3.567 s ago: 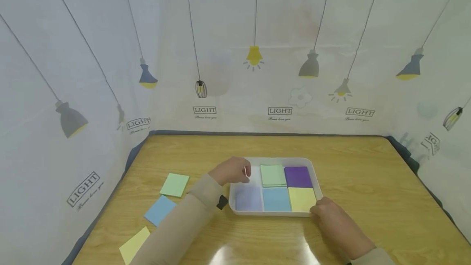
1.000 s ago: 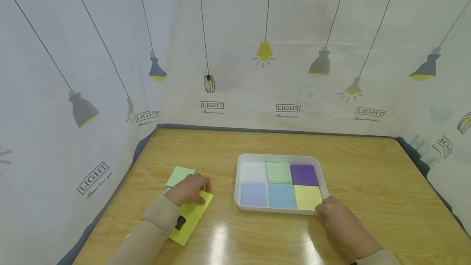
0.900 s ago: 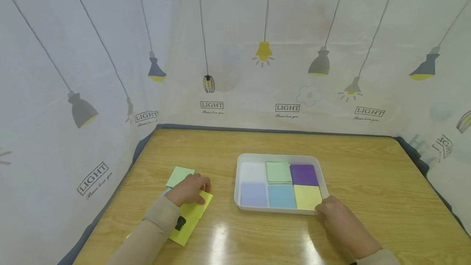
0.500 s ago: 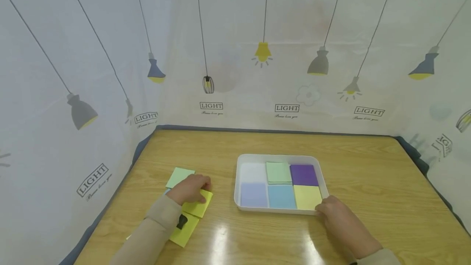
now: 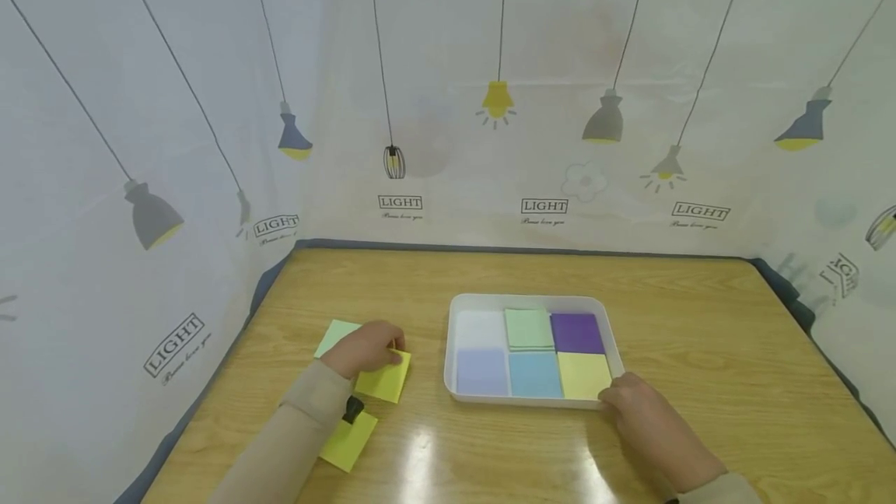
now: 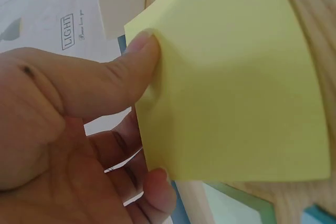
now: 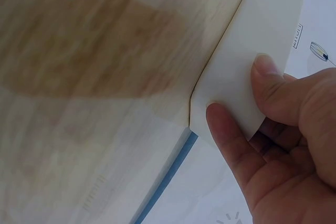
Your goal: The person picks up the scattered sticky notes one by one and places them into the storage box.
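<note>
My left hand [image 5: 369, 348] pinches a bright yellow sticky note [image 5: 385, 385] along one edge, left of the tray. In the left wrist view the thumb lies on the face of the yellow sheet [image 6: 231, 93], which bends slightly, with the fingers behind its edge. Another yellow note [image 5: 352, 442] lies on the table under my left forearm. My right hand [image 5: 640, 414] grips the front right corner of the white tray [image 5: 525, 402]; in the right wrist view thumb and forefinger press its outer wall [image 7: 236, 77].
In the tray sit light green [image 5: 530, 329], dark purple [image 5: 577, 332], yellow [image 5: 586, 376], blue [image 5: 535, 376] and lilac notes [image 5: 482, 372]; its back left part is bare white. A pale green note [image 5: 332, 333] lies on the wooden table, partly behind my left hand. Printed cloth walls surround the table.
My left hand has gone from over the tray to the notes at the left. It has now drawn the upper yellow note away from the other one. My right hand stays at the tray corner.
</note>
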The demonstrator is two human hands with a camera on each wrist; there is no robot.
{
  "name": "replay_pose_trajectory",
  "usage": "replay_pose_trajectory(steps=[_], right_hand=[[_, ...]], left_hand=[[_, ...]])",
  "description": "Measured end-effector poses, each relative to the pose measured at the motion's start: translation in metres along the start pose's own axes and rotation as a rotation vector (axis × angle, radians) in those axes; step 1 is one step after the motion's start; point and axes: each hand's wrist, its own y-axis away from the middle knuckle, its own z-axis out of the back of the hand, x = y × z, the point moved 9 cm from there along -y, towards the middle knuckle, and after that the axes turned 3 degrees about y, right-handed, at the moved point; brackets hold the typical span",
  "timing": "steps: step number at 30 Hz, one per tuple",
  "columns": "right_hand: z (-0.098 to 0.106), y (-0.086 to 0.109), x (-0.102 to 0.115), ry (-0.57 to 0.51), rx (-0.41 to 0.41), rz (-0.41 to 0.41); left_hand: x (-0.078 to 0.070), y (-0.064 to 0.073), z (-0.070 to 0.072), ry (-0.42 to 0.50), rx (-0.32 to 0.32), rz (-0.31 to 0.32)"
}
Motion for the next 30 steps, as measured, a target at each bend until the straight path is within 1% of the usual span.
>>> replay_pose_trajectory(steps=[4, 6, 11, 19, 23, 25, 27, 30], right_hand=[[-0.002, 0.0, 0.0, -0.004, 0.018, 0.003], [-0.002, 0.0, 0.0, -0.004, 0.035, -0.002], [-0.002, 0.001, -0.001, -0.01, 0.058, -0.017], [-0.001, 0.0, -0.001, -0.008, 0.055, -0.024], [-0.002, 0.001, -0.003, -0.007, 0.063, -0.027], [-0.002, 0.001, -0.002, 0.001, 0.054, -0.008], [-0.002, 0.002, -0.001, 0.008, 0.035, 0.013], [0.001, 0.002, 0.001, 0.019, -0.003, 0.041]], left_hand=[[-0.005, -0.004, 0.002, 0.024, -0.007, -0.019], [-0.008, -0.006, 0.004, 0.02, -0.019, -0.038], [-0.014, -0.011, 0.009, -0.023, -0.047, -0.07], [-0.028, -0.018, 0.015, -0.039, -0.094, -0.115], [-0.033, -0.019, 0.019, -0.048, -0.112, -0.093], [-0.036, -0.019, 0.021, -0.055, -0.124, -0.086], [-0.038, -0.02, 0.023, -0.056, -0.13, -0.074], [-0.042, -0.021, 0.025, -0.054, -0.141, -0.072]])
